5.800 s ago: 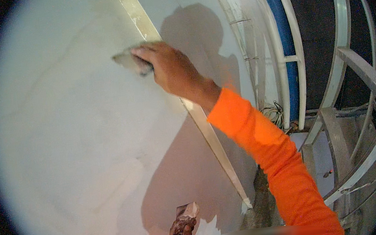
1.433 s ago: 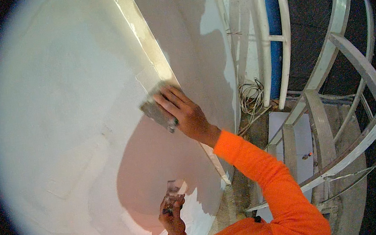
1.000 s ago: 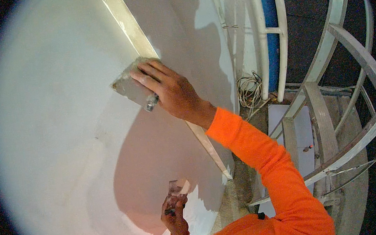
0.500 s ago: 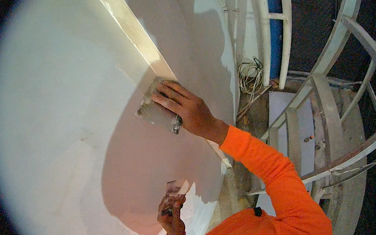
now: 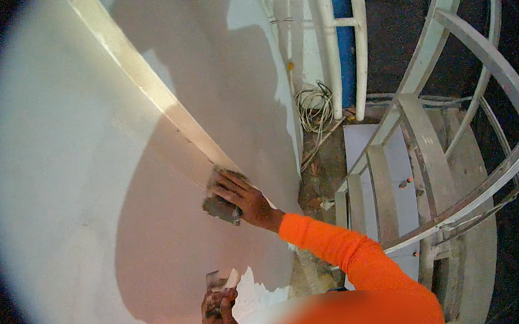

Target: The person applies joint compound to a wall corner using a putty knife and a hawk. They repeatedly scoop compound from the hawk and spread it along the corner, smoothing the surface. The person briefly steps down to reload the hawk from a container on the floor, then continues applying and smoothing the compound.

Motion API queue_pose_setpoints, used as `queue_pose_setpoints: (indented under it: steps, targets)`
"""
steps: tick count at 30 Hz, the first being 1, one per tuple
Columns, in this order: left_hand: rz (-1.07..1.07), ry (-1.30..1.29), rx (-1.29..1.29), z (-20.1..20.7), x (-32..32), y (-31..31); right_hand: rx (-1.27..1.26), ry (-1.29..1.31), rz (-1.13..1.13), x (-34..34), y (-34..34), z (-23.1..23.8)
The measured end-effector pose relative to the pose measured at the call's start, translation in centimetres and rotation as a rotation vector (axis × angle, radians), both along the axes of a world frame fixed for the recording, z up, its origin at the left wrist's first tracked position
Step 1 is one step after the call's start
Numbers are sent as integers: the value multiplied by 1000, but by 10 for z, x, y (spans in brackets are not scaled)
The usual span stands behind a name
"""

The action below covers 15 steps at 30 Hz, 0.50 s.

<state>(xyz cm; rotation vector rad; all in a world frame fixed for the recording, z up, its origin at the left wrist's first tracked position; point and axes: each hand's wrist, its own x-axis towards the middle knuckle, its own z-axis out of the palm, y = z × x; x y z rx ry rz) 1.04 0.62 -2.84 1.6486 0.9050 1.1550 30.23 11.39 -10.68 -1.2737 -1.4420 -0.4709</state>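
My right hand (image 5: 247, 198) presses its fingers over a flat grey, dusty sanding block (image 5: 219, 209), held against the wall at the lower part of a pale beige edge strip (image 5: 136, 70). The block is blurred, and its far side is partly covered by my fingers. Lower and to the left, my left hand (image 5: 221, 311) is closed around a small dark thing with a flat, blade-like end (image 5: 227, 279); its exact kind is unclear. That hand is in front of the white and grey wall (image 5: 67, 201), under a large shadow.
A metal ladder (image 5: 418, 132) stands at the right, close to my right arm. Coiled pale cable (image 5: 316, 107) lies beyond it near white pipes (image 5: 358, 44) and a blue upright (image 5: 344, 39). A pale board (image 5: 393, 167) lies behind the ladder's rungs.
My right hand has slid the sanding block down along the edge strip, nearer to my left hand. The whole view has shifted, while my left hand keeps its grip.
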Motion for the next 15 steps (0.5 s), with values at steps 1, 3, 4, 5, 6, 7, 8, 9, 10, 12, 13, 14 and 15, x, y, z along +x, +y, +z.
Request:
queue_pose_setpoints:
  steps: [1, 3, 4, 5, 6, 7, 8, 9, 10, 12, 13, 14, 15]
  targets:
    - [-10, 0, 2, -1, -1, 0, -14, 45, 36, -3, -8, -9]
    - [-31, -49, 5, -6, -1, -2, 5, 64, 52, -6, -30, -13]
    - [-49, -94, 7, -7, -1, -2, -74, 40, 28, -4, -41, -4]
    - [-79, -147, 24, -7, -3, -2, -49, 34, 13, -4, -51, 11]
    - [-61, -164, 17, -8, -3, -2, 44, 17, 3, -3, -58, 34]
    - [-50, -189, 15, -7, -4, -1, 126, -38, -29, 1, -58, 65]
    - [-52, -194, 4, -8, -3, -4, 114, -88, -60, 8, -53, 101]
    - [-88, -100, -11, -5, -5, -1, 161, -133, -76, 15, -43, 141]
    - [-92, -116, -15, -4, -6, -3, 241, -178, -91, 18, -31, 179]
    - [-93, -169, 19, -2, -4, -7, 356, -225, -80, 19, -10, 245]
    - [-82, -208, -23, 0, -3, -9, 347, -234, -70, 16, -4, 267]
    - [-61, -216, -12, 2, -4, -10, 405, -244, -58, 14, -1, 283]
    - [-53, -207, -8, 4, -4, -11, 416, -262, -61, 13, 0, 295]
